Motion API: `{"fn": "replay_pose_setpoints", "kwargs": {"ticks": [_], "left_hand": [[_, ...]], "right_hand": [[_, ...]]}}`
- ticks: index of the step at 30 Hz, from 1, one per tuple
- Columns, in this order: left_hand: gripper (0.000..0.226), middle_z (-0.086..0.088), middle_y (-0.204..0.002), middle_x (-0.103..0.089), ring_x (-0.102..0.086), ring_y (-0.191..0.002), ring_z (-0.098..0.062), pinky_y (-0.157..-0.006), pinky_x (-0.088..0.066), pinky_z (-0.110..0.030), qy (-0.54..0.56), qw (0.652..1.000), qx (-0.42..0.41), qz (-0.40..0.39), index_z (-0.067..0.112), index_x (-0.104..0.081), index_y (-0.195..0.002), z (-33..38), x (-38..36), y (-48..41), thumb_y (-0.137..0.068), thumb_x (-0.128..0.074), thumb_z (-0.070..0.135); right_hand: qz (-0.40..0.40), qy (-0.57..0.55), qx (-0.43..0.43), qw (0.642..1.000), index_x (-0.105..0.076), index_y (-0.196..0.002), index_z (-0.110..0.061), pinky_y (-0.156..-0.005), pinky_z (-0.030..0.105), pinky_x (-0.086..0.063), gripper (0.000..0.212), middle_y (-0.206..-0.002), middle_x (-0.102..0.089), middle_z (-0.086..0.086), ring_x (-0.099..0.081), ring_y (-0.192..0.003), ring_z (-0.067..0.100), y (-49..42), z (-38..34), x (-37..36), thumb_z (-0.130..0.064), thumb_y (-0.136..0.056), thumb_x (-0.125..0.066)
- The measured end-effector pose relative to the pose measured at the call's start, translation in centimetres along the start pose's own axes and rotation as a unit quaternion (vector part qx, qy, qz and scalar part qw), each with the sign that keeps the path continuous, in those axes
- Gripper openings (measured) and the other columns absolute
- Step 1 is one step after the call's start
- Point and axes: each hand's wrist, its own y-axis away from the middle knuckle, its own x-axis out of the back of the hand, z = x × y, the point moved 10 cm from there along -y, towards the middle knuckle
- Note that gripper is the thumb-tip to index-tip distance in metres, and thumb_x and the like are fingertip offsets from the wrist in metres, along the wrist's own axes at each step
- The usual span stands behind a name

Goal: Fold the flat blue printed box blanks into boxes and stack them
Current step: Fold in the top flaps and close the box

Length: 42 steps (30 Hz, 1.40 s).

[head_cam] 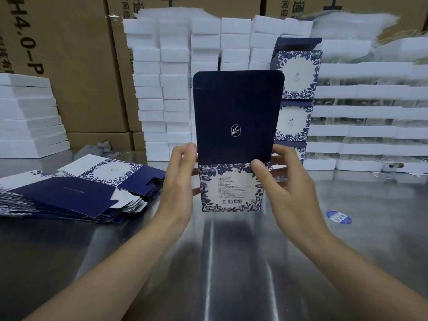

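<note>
I hold a blue printed box (234,158) upright above the steel table, its dark navy lid flap standing open at the top and its white floral panel with a barcode facing me. My left hand (179,179) grips its left side and my right hand (281,184) grips its right side, thumb on the front. A fanned pile of flat blue box blanks (69,195) lies on the table at the left. Behind the held box, a stack of folded blue floral boxes (296,93) stands upright, partly hidden.
White foam blocks (176,89) are stacked in columns at the back, with more foam trays (370,117) at the right and left. Brown cartons (76,66) form the back wall. A blue oval sticker (338,217) lies on the steel table (231,262) at the right.
</note>
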Motion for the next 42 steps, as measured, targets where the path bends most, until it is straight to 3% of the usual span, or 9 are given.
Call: {"fn": "replay_pose_setpoints", "kwargs": {"ticks": [7,16,21,28,32,35,37,39,42], "left_hand": [[0.052,0.007,-0.116,-0.069,-0.068,-0.113,-0.012,-0.106,-0.053,-0.054,-0.059,0.998,0.034,0.014,0.036,-0.062,-0.11,-0.9,-0.1,0.5,-0.083,-0.054,0.08],[0.047,-0.002,-0.111,-0.07,-0.069,-0.108,-0.024,-0.098,-0.057,-0.058,-0.073,0.995,0.068,0.022,0.027,-0.062,-0.106,-1.9,-0.1,0.7,-0.091,-0.062,0.071],[0.048,-0.005,-0.111,-0.07,-0.07,-0.107,-0.026,-0.097,-0.057,-0.059,-0.08,0.994,0.07,0.025,0.029,-0.062,-0.105,-1.9,0.0,0.6,-0.086,-0.063,0.073],[0.03,-0.001,-0.102,-0.068,-0.07,-0.1,-0.021,-0.095,-0.058,-0.059,-0.1,0.991,0.081,0.036,0.033,-0.056,-0.112,-2.5,0.5,0.0,-0.097,-0.067,0.056],[0.028,0.001,-0.107,-0.068,-0.068,-0.103,-0.021,-0.094,-0.058,-0.053,-0.106,0.991,0.079,0.038,0.037,-0.051,-0.115,-2.7,0.6,-0.1,-0.096,-0.068,0.049],[0.029,0.01,-0.128,-0.057,-0.06,-0.119,-0.012,-0.097,-0.054,-0.041,-0.128,0.991,-0.003,0.049,0.043,-0.052,-0.121,-1.0,0.5,0.0,-0.098,-0.07,0.038],[0.027,0.02,-0.133,-0.053,-0.05,-0.13,-0.001,-0.106,-0.047,-0.034,-0.182,0.976,-0.117,0.037,0.044,-0.061,-0.12,1.4,0.0,0.4,-0.101,-0.068,0.026],[0.024,0.02,-0.133,-0.061,-0.048,-0.136,-0.003,-0.113,-0.038,-0.027,-0.268,0.937,-0.224,0.011,0.037,-0.074,-0.112,3.3,-0.9,1.1,-0.102,-0.066,0.016],[0.018,0.022,-0.117,-0.072,-0.061,-0.123,-0.003,-0.107,-0.046,-0.044,-0.328,0.899,-0.29,-0.021,0.031,-0.078,-0.11,3.8,-2.1,1.8,-0.102,-0.065,0.021]], "right_hand": [[-0.01,0.016,-0.039,0.999,-0.063,-0.119,-0.036,-0.086,0.04,-0.055,0.032,-0.108,-0.071,-0.011,-0.067,-0.096,0.011,-0.1,1.8,-0.5,-0.059,-0.097,-0.064],[0.001,-0.001,-0.064,0.998,-0.063,-0.098,-0.034,-0.071,0.015,-0.044,0.029,-0.093,-0.068,-0.017,-0.061,-0.084,0.005,0.0,3.1,-0.4,-0.062,-0.099,-0.057],[-0.001,-0.014,-0.069,0.998,-0.064,-0.099,-0.031,-0.07,0.016,-0.044,0.026,-0.093,-0.07,-0.014,-0.062,-0.083,0.003,-0.2,3.3,-0.5,-0.057,-0.099,-0.061],[0.004,-0.044,-0.09,0.995,-0.064,-0.1,-0.026,-0.065,0.007,-0.041,0.018,-0.093,-0.069,-0.011,-0.06,-0.077,-0.005,-0.6,3.8,-0.7,-0.044,-0.098,-0.069],[0.007,-0.052,-0.094,0.994,-0.059,-0.109,-0.035,-0.064,0.009,-0.042,0.014,-0.099,-0.065,-0.009,-0.058,-0.073,-0.005,-0.5,3.7,-0.9,-0.039,-0.098,-0.068],[-0.013,-0.022,-0.06,0.998,-0.055,-0.118,-0.054,-0.077,0.027,-0.049,0.026,-0.117,-0.058,-0.014,-0.059,-0.072,0.002,-0.4,2.8,-1.4,-0.035,-0.101,-0.061],[-0.019,0.001,-0.038,0.999,-0.063,-0.11,-0.052,-0.079,0.026,-0.047,0.02,-0.119,-0.053,-0.02,-0.061,-0.075,0.001,-0.4,2.2,-1.5,-0.033,-0.103,-0.059],[-0.023,-0.003,-0.041,0.999,-0.069,-0.101,-0.045,-0.079,0.021,-0.046,0.015,-0.116,-0.052,-0.022,-0.064,-0.08,0.003,-0.5,2.2,-1.6,-0.035,-0.103,-0.058],[-0.03,0.006,-0.035,0.999,-0.072,-0.099,-0.042,-0.077,0.011,-0.044,0.012,-0.115,-0.055,-0.019,-0.064,-0.088,0.0,-0.6,2.3,-1.6,-0.038,-0.103,-0.061]]}}
